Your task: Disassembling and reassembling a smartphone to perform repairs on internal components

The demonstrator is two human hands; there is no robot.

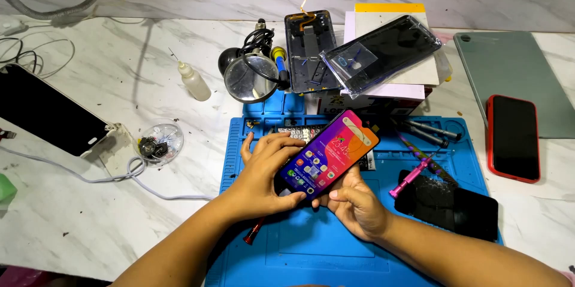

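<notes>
Fingers: both sets curl round one phone [328,154]; I see my left hand [268,173] closed over its lower left edge, thumb tip on the glass near the bottom corner.
Right hand [354,203]: cups the phone from underneath, fingers wrapped on the back, thumb at the bottom edge.
Phone: centre of the frame, lifted above the blue mat [335,245], tilted with its top toward the upper right.
Progress: screen is lit and shows coloured icons, so I judge the handset assembled and powered; whether anything is left to fit, I cannot tell.
Pose: both forearms come in from the bottom edge and meet at the phone, wrists bent inward.
On the mat: pink screwdriver [413,178] and a dark cracked panel [446,206] at right; red tool [254,232] under my left wrist.
Further out: open phone frame [306,47] and bagged part [383,50] at upper centre, magnifier [250,77], small bottle [194,81], red-cased phone [513,137] on a grey tablet [515,71] at far right.
</notes>
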